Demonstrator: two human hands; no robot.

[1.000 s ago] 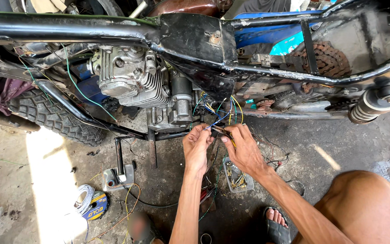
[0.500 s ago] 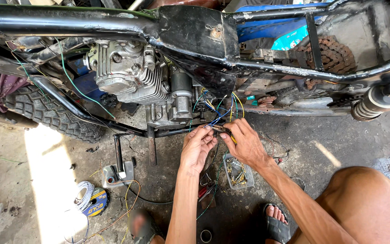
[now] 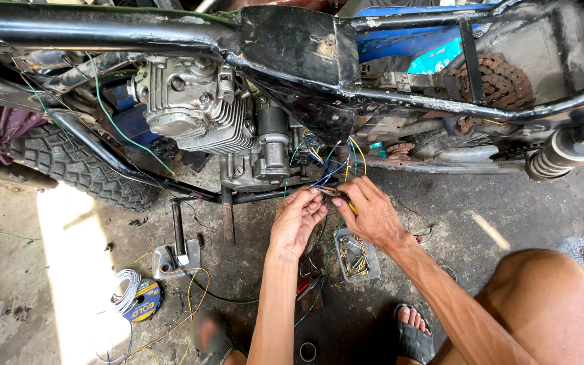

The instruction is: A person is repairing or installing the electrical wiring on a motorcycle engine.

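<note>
Below the grey finned engine (image 3: 201, 111), left hand (image 3: 297, 220) and right hand (image 3: 371, 215) pinch thin coloured wires (image 3: 326, 165); tugging could snap a strand.

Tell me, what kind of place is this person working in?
Most likely a small motorcycle repair workshop. A stripped black motorcycle frame with its bare engine stands on a stained concrete floor, and both hands work on loose coloured wires.
</note>
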